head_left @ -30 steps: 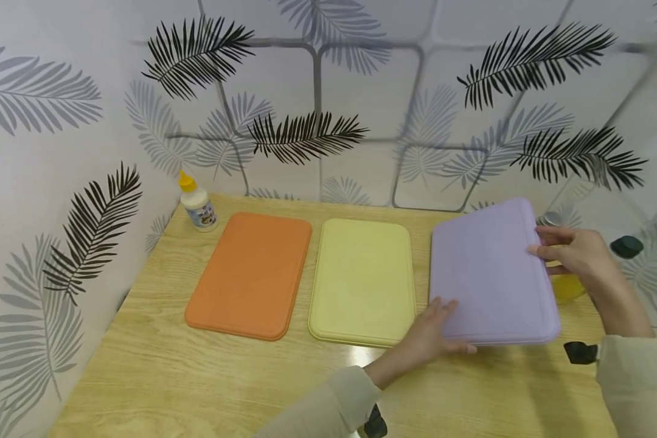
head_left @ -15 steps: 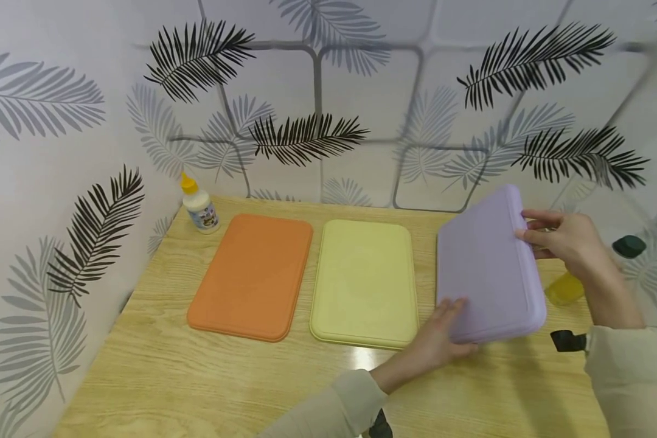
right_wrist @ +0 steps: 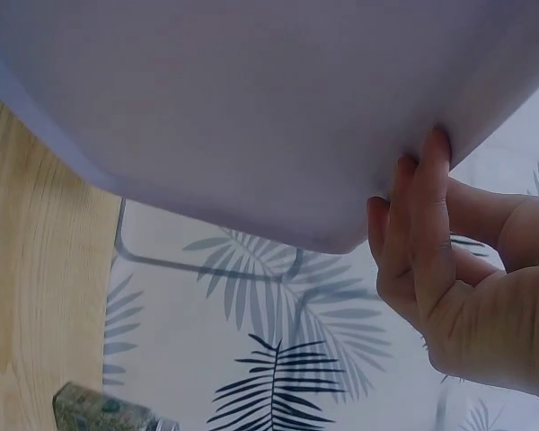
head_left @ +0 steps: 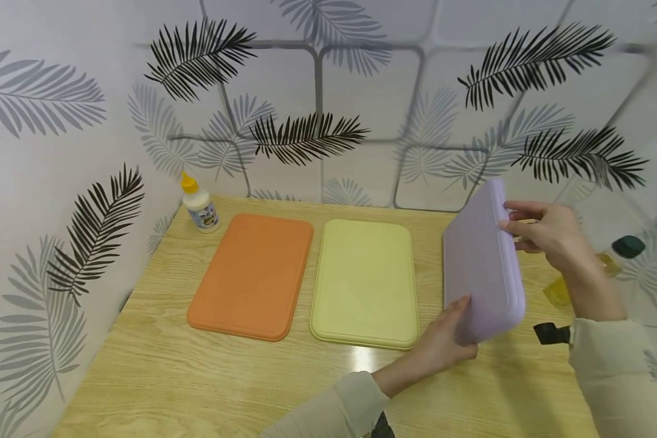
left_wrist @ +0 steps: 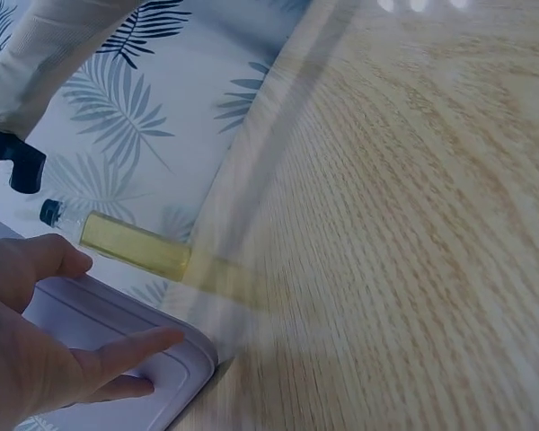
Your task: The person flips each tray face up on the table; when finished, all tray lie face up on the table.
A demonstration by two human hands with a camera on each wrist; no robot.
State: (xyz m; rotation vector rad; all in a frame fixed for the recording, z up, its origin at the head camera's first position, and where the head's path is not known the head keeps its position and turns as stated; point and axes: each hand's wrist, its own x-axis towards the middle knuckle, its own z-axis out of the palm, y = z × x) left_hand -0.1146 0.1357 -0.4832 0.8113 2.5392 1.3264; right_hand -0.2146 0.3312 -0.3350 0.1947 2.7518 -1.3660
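Observation:
A purple rectangular tray (head_left: 480,274) with rounded corners stands steeply tilted on its left long edge at the right of the table. My right hand (head_left: 550,231) pinches its raised edge, thumb on one side and fingers on the other; the right wrist view shows those fingers (right_wrist: 422,215) against the broad face. At the near end, my left hand (head_left: 440,340) grips the tray around its lower corner, the thumb and fingers on different sides in the left wrist view. A yellow tray (head_left: 364,283) and an orange tray (head_left: 252,277) lie flat to the left.
Behind the right forearm is a bottle of yellow liquid (left_wrist: 135,244) with a dark cap. A white glue bottle (head_left: 202,210) with a yellow tip stands at the back left. The right wrist view catches a jar (right_wrist: 99,411) with greenish contents. Patterned walls border the wooden table (head_left: 208,383).
The purple tray has tipped further upright, its right edge swinging up and left. My right hand has moved left with it, while the left hand stays at the near corner.

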